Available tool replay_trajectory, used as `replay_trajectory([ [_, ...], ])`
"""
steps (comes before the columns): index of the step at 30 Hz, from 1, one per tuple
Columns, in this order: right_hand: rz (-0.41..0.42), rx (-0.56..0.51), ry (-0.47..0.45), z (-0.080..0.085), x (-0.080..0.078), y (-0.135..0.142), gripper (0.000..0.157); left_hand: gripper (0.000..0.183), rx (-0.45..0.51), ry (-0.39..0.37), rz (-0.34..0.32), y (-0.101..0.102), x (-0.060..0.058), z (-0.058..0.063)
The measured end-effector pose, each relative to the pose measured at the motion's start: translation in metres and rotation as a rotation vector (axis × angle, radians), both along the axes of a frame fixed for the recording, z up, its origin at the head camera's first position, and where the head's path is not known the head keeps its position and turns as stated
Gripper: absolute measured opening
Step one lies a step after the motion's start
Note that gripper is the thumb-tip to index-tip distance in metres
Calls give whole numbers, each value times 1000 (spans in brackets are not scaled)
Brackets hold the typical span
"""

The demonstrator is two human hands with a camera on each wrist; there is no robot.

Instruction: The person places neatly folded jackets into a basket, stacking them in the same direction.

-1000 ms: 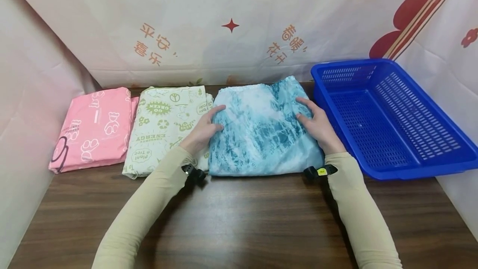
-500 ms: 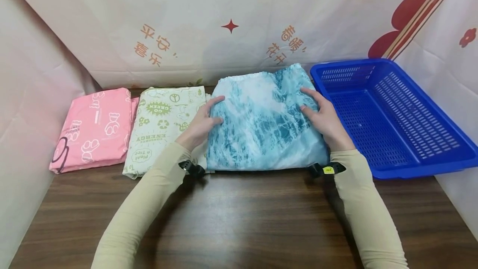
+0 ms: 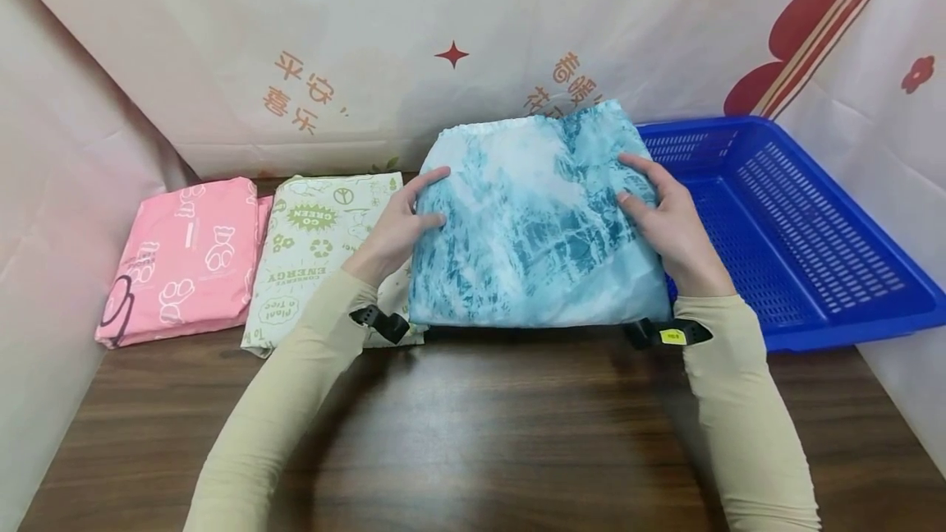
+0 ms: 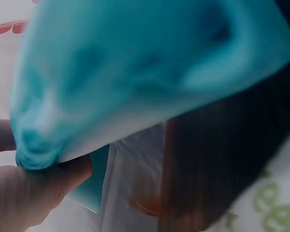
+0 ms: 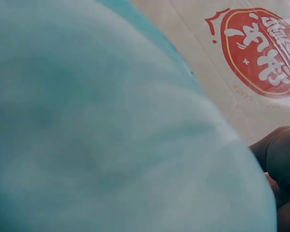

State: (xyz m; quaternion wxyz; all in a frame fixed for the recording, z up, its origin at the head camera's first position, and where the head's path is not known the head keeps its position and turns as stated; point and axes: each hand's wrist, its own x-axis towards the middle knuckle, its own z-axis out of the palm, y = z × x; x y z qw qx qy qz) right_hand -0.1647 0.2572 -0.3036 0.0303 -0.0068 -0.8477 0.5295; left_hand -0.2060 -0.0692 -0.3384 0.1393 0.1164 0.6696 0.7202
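A folded cloth bundle (image 3: 532,228) with a blue-and-white sea-foam pattern is held up between both hands, above the table in the head view. My left hand (image 3: 390,235) grips its left edge, thumb and a finger on the upper face. On the right edge my right hand (image 3: 678,228) holds it the same way; its other fingers are hidden underneath. In the left wrist view the cloth's underside (image 4: 135,63) hangs over the dark table, with a thumb and finger at its edge. Pale blue cloth (image 5: 111,125) fills most of the right wrist view.
A blue plastic basket (image 3: 801,343) stands at the right, partly behind the bundle and right hand. At the left lie a folded green-print cloth (image 3: 310,245) and a folded pink cloth (image 3: 199,257) on the brown wooden table (image 3: 502,425). A printed sheet (image 3: 384,23) hangs behind.
Both hands have raised the blue-and-white cloth bundle off the table and shifted it slightly right, so it now overlaps the basket's left side. The green-print and pink cloths stay put.
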Motion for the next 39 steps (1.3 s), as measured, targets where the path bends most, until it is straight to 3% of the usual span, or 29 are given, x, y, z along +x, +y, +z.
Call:
replay_trajectory([
  [12, -28, 31, 13, 19, 10, 14, 51, 70, 44, 15, -80, 8, -4, 19],
  [23, -8, 111, -19, 36, 13, 39, 51, 76, 63, 27, -177, 24, -5, 27],
  [28, 6, 145, -46, 36, 10, 54, 53, 77, 5, 37, -195, 31, -7, 29],
  [35, 11, 147, -76, 38, 4, 78, 54, 78, -176, 191, -217, 45, -14, 30],
  [39, 26, 119, -97, 39, 1, 94, 54, 78, -220, 242, -217, 57, -18, 28],
])
